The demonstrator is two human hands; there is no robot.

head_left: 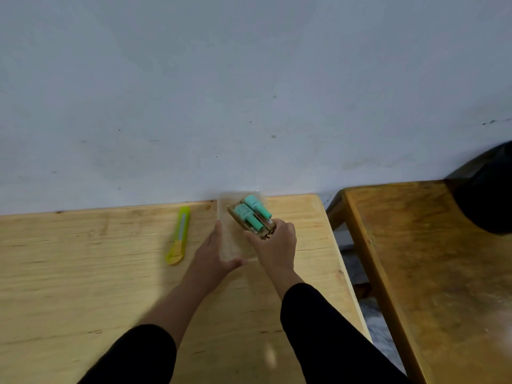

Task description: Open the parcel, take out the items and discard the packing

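Note:
A clear plastic wrapper (pixel 231 214) stands over the far side of the light wooden table (pixel 83 273). My left hand (pixel 214 253) grips its near left edge. My right hand (pixel 274 245) is closed on the near end of a brown card (pixel 241 218) that carries two teal cylindrical items (pixel 250 216). The card's far end lies inside the open wrapper, tilted away to the left. Both forearms wear black sleeves.
A yellow-green utility knife (pixel 179 235) lies on the table left of my hands. A darker wooden table (pixel 432 273) stands to the right across a narrow gap. A black bin bag (pixel 487 195) sits at its far end. A white wall rises behind.

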